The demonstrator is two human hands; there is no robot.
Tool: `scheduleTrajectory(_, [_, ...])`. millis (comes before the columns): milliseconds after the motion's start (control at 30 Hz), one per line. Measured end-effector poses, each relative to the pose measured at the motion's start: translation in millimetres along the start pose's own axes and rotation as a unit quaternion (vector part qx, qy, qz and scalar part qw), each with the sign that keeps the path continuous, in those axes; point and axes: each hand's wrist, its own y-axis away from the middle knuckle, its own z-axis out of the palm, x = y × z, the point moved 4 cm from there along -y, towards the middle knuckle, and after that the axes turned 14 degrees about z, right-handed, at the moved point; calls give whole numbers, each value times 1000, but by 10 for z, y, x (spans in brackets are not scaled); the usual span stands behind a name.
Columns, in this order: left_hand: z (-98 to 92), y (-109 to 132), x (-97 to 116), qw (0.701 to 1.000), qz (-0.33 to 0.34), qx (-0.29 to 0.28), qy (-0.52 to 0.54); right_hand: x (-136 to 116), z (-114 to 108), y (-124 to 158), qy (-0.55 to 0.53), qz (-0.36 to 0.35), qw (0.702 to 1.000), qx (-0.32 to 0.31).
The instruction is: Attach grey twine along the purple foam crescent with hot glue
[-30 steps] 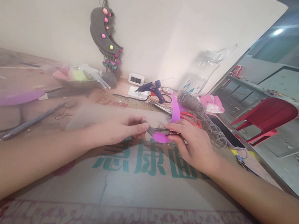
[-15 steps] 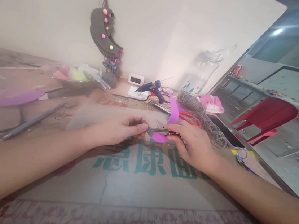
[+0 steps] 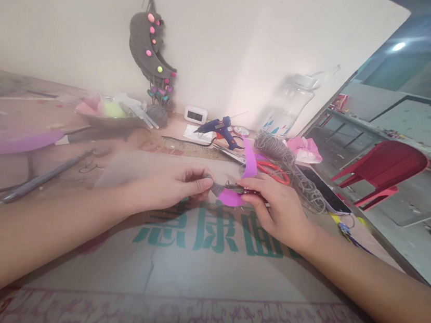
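Observation:
In the head view, my left hand (image 3: 191,183) pinches the grey, yarn-wrapped end (image 3: 217,189) of a curved purple strip between thumb and fingers. My right hand (image 3: 273,202) is closed around the middle of the purple strip (image 3: 230,198), thumb below and fingers above. A slim dark, metallic-looking piece lies along the strip between the hands; its kind is unclear. The strip's free end curves up past my right fingers. Just behind it are scissors (image 3: 277,173) with red handles and a tangled grey yarn skein (image 3: 297,166).
A blue glue gun (image 3: 221,129), a small white digital clock (image 3: 196,114) and a clear bottle (image 3: 290,105) stand along the wall. A phone (image 3: 327,191) lies at right, a bowl (image 3: 106,111) at left. A decorated grey crescent (image 3: 145,43) hangs behind. A red chair (image 3: 390,164) stands beyond the table.

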Motion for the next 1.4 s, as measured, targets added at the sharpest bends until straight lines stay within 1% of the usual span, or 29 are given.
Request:
scheduleTrajectory(100, [-6, -2, 8, 1000, -2, 2, -8, -7, -12, -9, -22, 11, 1000, 2])
scheduleTrajectory(233, [-17, -5, 6, 1000, -4, 6, -27, -10, 6, -10, 4, 11, 1000, -18])
scheduleTrajectory(333, [-15, -3, -2, 999, -1, 7, -34, -15, 15, 2, 20, 6, 1000, -22])
scheduleTrajectory(433, [-9, 0, -8, 999, 7, 11, -43, -12, 7, 14, -3, 16, 1000, -19])
scheduleTrajectory(467, [-11, 0, -8, 998, 9, 17, -54, 2, -9, 11, -22, 33, 999, -6])
scheduleTrajectory(533, [-27, 1, 2, 995, 17, 38, -86, 56, -68, -10, -79, 83, 992, 52])
scheduleTrajectory(600, [-48, 1, 26, 990, 30, 63, -125, 134, -125, -43, -135, 140, 974, 116])
scheduleTrajectory(633, [-57, 2, 42, 986, 37, 74, -144, 172, -137, -64, -156, 164, 965, 132])
scheduleTrajectory(667, [-63, 2, 59, 983, 43, 80, -162, 207, -134, -86, -173, 187, 958, 133])
scheduleTrajectory(733, [-62, 1, 85, 978, 50, 80, -187, 260, -100, -117, -192, 226, 949, 110])
scheduleTrajectory(767, [-60, 1, 94, 977, 50, 77, -192, 276, -83, -119, -196, 240, 946, 100])
scheduleTrajectory(833, [-59, -2, 101, 977, 48, 76, -193, 277, -72, -92, -195, 248, 943, 106])
scheduleTrajectory(900, [-74, -4, 92, 978, 43, 86, -187, 233, -92, -45, -175, 227, 949, 129])
scheduleTrajectory(933, [-87, -5, 79, 978, 37, 95, -183, 192, -107, -24, -161, 201, 957, 137])
scheduleTrajectory(967, [-101, -4, 61, 979, 29, 104, -175, 138, -120, -8, -147, 160, 967, 134])
scheduleTrajectory(1033, [-125, 2, 8, 982, 0, 117, -146, 6, -125, 11, -116, 46, 988, 91])
scheduleTrajectory(1100, [-131, 15, -46, 987, -42, 118, -103, -103, -114, 29, -79, -59, 994, 37])
scheduleTrajectory(1133, [-132, 21, -56, 987, -56, 121, -89, -134, -107, 34, -59, -91, 994, 18])
scheduleTrajectory(1200, [-132, 27, -34, 987, -56, 132, -77, -155, -102, 33, -28, -116, 993, 10])
scheduleTrajectory(1267, [-127, 19, 27, 986, -29, 140, -83, -158, -95, 33, -14, -126, 992, 13])
scheduleTrajectory(1333, [-115, 6, 72, 987, -12, 134, -91, -162, -77, 46, -4, -138, 990, 10])
scheduleTrajectory(1400, [-108, -2, 81, 987, -13, 123, -100, -173, -59, 67, -1, -152, 988, -3])
